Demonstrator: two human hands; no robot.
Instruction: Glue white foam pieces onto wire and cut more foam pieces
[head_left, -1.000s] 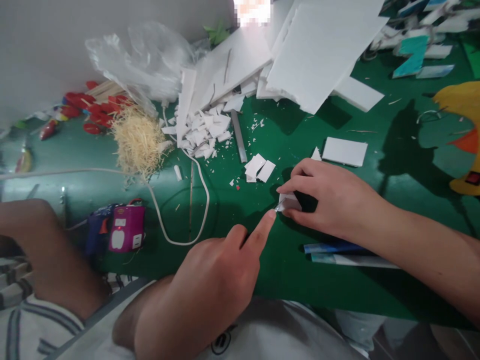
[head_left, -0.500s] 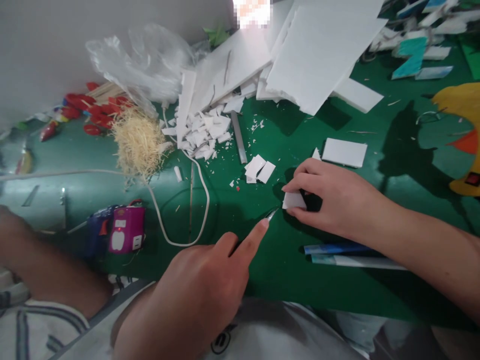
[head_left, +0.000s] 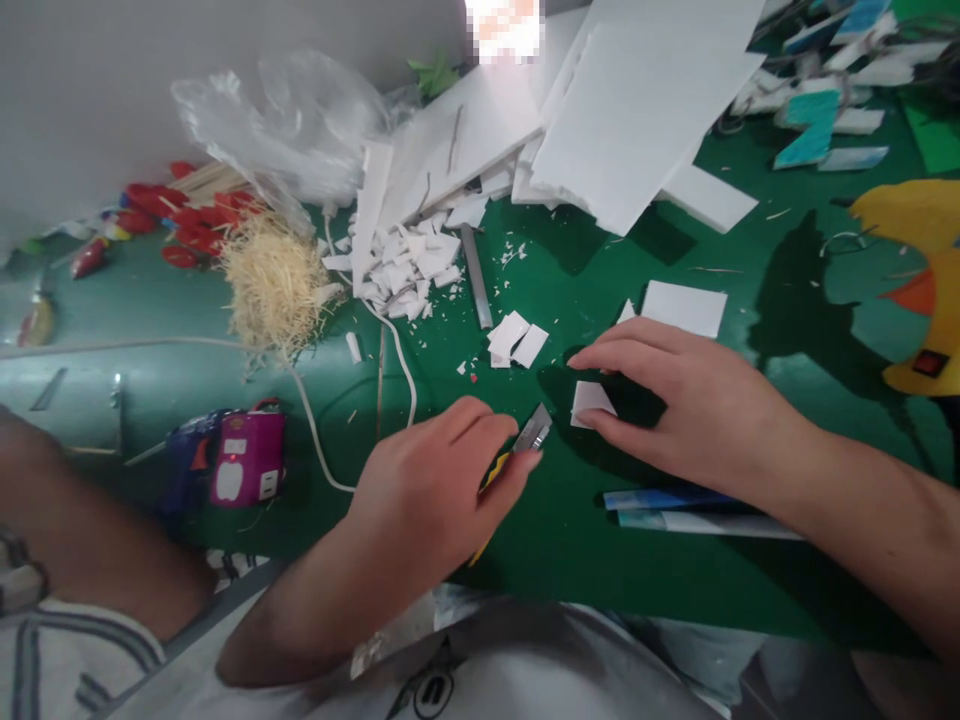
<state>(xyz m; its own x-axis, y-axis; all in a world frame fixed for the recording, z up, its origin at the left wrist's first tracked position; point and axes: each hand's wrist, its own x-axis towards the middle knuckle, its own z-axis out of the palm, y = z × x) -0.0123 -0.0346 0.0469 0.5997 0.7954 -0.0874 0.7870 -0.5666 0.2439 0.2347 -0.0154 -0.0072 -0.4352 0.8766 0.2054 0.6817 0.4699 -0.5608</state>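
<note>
My left hand (head_left: pixel 439 475) is closed around a utility knife (head_left: pixel 534 430) with a yellow handle. Its flat blade points up and right, a short way left of a small white foam board piece (head_left: pixel 589 400). My right hand (head_left: pixel 675 395) is open over that piece. Its thumb lies against the near edge, while the fingers arch above and apart from it. A white rectangle (head_left: pixel 684 308) lies just beyond my right hand. Several small white cut pieces (head_left: pixel 517 340) are on the green table left of it.
Large white boards (head_left: pixel 645 120) stack at the back, beside a pile of white scraps (head_left: pixel 412 265). A grey metal strip (head_left: pixel 476 275), straw-coloured shreds (head_left: pixel 274 275), a magenta box (head_left: pixel 247 458) and a white cable (head_left: pixel 319 440) lie leftward. Another person's arm (head_left: pixel 97 530) rests at left.
My right fingers have lifted off the small foam piece, which they pinched before. My left hand has turned the knife, so its blade now shows broadside and its yellow handle is visible.
</note>
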